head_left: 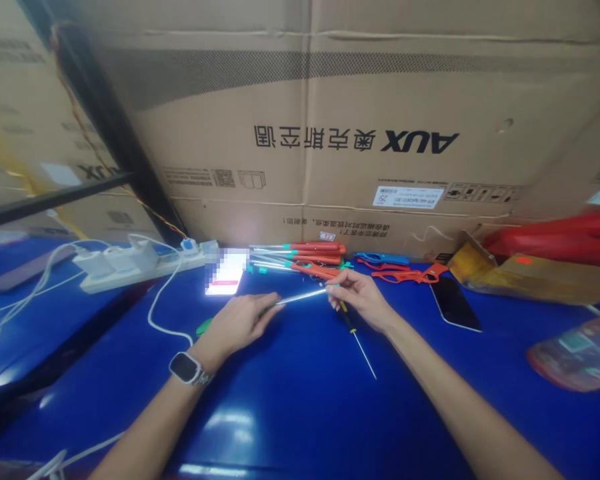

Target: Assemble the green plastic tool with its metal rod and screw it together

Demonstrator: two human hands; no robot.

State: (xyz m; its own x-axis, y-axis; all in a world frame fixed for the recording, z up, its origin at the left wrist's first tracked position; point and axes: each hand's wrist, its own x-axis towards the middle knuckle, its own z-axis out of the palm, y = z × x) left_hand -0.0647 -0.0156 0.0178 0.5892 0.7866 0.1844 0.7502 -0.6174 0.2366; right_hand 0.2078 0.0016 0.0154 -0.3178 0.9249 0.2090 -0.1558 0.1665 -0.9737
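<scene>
My left hand is closed around the handle of a screwdriver, which it mostly hides. The bright metal shaft points right, and the fingers of my right hand pinch its far end. A green piece shows behind the left wrist; whether it belongs to this handle is unclear. Below the right fingers, a second screwdriver with a black and yellow handle slants toward me, its thin shaft over the blue table. Just beyond both hands lies a pile of screwdrivers with red-orange handles and green tips.
A lit phone and a white power strip with cables lie left. Blue and orange plastic tools, a dark phone and a red-capped plastic jar are right. A large cardboard box walls off the back of the table.
</scene>
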